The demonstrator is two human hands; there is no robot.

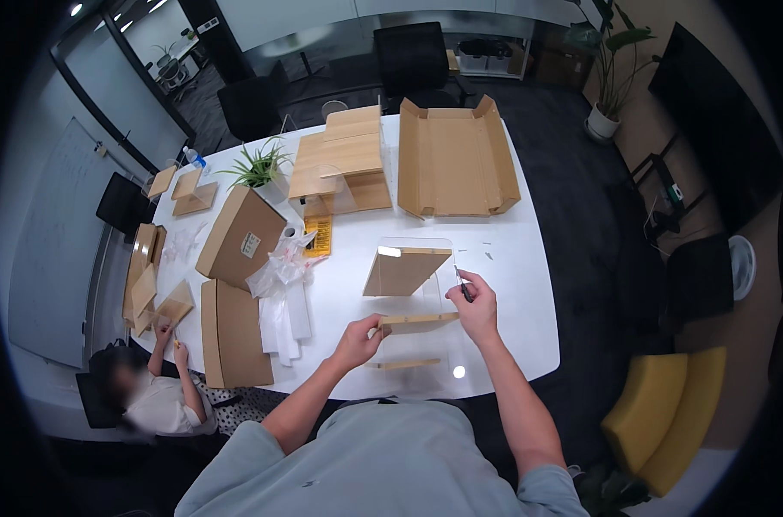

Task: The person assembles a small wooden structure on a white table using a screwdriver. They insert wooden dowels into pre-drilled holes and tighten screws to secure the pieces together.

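My left hand (358,343) is closed on the left end of a light wooden board (419,322), which stands with its narrow edge up. In my right hand (478,312) is a small screwdriver (466,293) with a black handle, its thin shaft pointing away from me. That hand is beside the board's right end. A larger wooden panel (407,272) stands just beyond, and a thin wooden strip (406,364) lies nearer to me. Clear plastic sheeting (426,242) shows around these pieces; how they join is hard to make out.
Several small slips (488,255) lie right of the panel. Leftward are crumpled plastic wrap (281,277), brown cartons (229,334) and a potted plant (258,165). A wooden shelf unit (343,164) and a flat open carton (458,164) stand behind. A seated person (163,396) handles wooden pieces at left.
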